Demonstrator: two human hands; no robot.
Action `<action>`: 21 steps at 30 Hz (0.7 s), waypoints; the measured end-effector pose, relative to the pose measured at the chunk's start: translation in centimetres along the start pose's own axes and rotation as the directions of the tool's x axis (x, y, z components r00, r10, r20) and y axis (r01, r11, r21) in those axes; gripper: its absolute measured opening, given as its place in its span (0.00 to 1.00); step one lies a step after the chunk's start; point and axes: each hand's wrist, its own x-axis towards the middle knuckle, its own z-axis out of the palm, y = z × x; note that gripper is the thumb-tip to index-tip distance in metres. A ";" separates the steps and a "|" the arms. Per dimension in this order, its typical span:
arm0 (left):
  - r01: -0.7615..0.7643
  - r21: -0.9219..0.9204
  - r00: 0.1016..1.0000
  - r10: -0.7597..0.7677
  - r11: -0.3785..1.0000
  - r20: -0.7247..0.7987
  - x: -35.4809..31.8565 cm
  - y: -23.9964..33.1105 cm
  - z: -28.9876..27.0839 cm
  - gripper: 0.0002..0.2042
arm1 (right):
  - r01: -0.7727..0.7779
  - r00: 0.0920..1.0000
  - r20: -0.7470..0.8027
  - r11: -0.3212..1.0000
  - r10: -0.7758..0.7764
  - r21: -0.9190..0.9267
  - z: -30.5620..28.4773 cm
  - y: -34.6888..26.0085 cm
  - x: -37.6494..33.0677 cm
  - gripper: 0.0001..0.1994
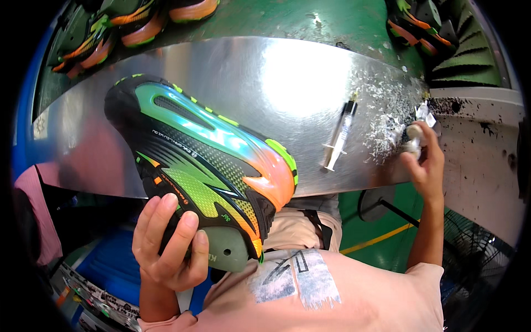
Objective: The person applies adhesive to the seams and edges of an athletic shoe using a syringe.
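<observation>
My left hand (168, 243) grips a black, green and orange sports shoe (213, 166) from its upper side. The shoe is tilted on its side above the metal table, and its shiny green-to-orange sole faces up. A grey-green shoe last (224, 249) fills the shoe and sticks out at its opening. Over at the table's right edge, my right hand (430, 163) has its fingers closed around a small whitish piece with rounded ends (412, 141), whose kind I cannot make out. Left of that hand, a syringe (340, 135) with a black tip end lies on the metal.
Dried white residue (387, 130) covers the metal table (232, 55) near my right hand. More shoes on lasts stand at the far left (138, 27) and far right (423, 25). A pale machine ledge (475, 149) borders the table's right side.
</observation>
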 end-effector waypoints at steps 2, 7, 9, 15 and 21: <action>-0.027 0.002 0.998 0.027 1.000 0.048 1.4 -0.5 -0.2 0.08 | -0.019 0.998 0.054 0.978 0.030 -0.206 -0.9 -1.0 -0.5 0.33; 0.010 0.045 0.993 -0.016 0.999 0.120 6.5 -4.1 -5.5 0.18 | 0.103 0.994 0.004 0.920 -0.110 -0.378 -0.8 -6.3 -1.0 0.41; 0.292 -0.105 0.956 -0.290 0.951 0.037 8.9 -5.6 -4.6 0.25 | 0.171 0.981 0.130 0.959 -0.144 -0.226 2.3 -10.2 -0.7 0.43; 0.510 0.006 0.720 -0.431 0.860 0.544 12.8 -12.6 -5.5 0.22 | 0.249 0.966 0.103 0.960 -0.237 -0.129 11.6 -12.4 1.5 0.31; -0.213 0.369 0.849 -0.015 0.905 0.528 12.4 -15.9 -6.1 0.45 | 0.214 0.977 -0.021 0.973 -0.213 0.091 9.6 -9.9 -0.3 0.20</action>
